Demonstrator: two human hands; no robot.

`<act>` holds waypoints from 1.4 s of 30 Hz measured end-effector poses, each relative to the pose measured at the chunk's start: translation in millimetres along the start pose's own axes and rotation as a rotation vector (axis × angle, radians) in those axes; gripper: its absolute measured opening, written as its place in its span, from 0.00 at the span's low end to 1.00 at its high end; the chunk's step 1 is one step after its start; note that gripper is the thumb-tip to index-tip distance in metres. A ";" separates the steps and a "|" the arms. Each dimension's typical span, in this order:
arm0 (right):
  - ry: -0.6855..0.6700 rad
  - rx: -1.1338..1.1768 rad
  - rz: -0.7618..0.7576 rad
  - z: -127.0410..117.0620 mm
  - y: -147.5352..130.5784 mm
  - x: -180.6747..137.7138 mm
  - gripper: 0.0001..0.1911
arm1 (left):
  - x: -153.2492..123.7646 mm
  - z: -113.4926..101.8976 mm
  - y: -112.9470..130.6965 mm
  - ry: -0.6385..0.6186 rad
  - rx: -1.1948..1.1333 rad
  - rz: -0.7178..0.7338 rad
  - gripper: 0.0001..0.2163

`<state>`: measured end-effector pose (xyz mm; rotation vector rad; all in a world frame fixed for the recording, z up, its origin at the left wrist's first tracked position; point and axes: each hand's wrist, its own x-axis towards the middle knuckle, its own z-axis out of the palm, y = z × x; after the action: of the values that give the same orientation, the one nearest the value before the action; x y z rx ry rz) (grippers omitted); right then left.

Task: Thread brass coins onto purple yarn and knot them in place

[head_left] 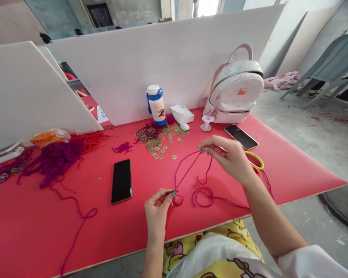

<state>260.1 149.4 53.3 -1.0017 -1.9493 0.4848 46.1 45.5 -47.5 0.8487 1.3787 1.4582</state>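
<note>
A purple-red cord (188, 170) runs taut between my two hands above the red table. My left hand (159, 202) pinches its lower end near the table's front edge; a small dark piece, perhaps a coin, shows at those fingertips, partly hidden. Higher and to the right, my right hand (227, 154) pinches the cord between thumb and fingers. From it a loose tail hangs down, while another length of cord (204, 197) lies curled on the table under my right forearm. Yellow-handled scissors (255, 160) lie behind my right wrist, partly covered.
Brass-coloured coins (156, 146) lie scattered near a bottle (156, 106). A tissue pack (182, 114), a spool (207, 123) and a white backpack (234, 92) stand at the back. Phones lie left (121, 181) and right (241, 136). Purple cords (58, 158) are heaped at left. A white partition (127, 69) rises behind.
</note>
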 end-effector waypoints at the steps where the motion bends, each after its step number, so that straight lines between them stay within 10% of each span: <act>1: 0.057 -0.085 0.024 2.8 3.6 -0.4 0.08 | 0.2 2.2 0.7 0.037 -0.033 -0.041 0.07; 4: 0.144 -0.174 0.075 19.6 4.7 -12.9 0.08 | 1.6 9.4 2.1 0.110 -0.136 -0.120 0.11; 10: -0.356 0.114 0.247 75.2 -18.3 -66.3 0.07 | 5.2 19.3 7.8 0.204 -0.172 -0.166 0.14; 14: -0.407 0.457 0.316 74.4 -13.8 -81.1 0.15 | 6.6 16.8 9.1 0.231 -0.135 -0.136 0.14; 26: 0.428 1.182 0.325 -36.1 37.4 -88.9 0.26 | 15.4 -18.2 6.9 0.351 0.004 -0.002 0.14; 34: 0.855 1.639 0.324 -51.5 17.2 -80.2 0.13 | 15.5 -24.1 8.8 0.367 0.049 0.008 0.14; 42: 1.020 1.787 0.278 -63.6 15.8 -75.8 0.24 | 16.1 -25.5 5.1 0.363 0.061 0.018 0.15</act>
<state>343.3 95.6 38.2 -0.1172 -0.0492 1.1867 16.2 52.1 -47.7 0.6548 1.6936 1.6477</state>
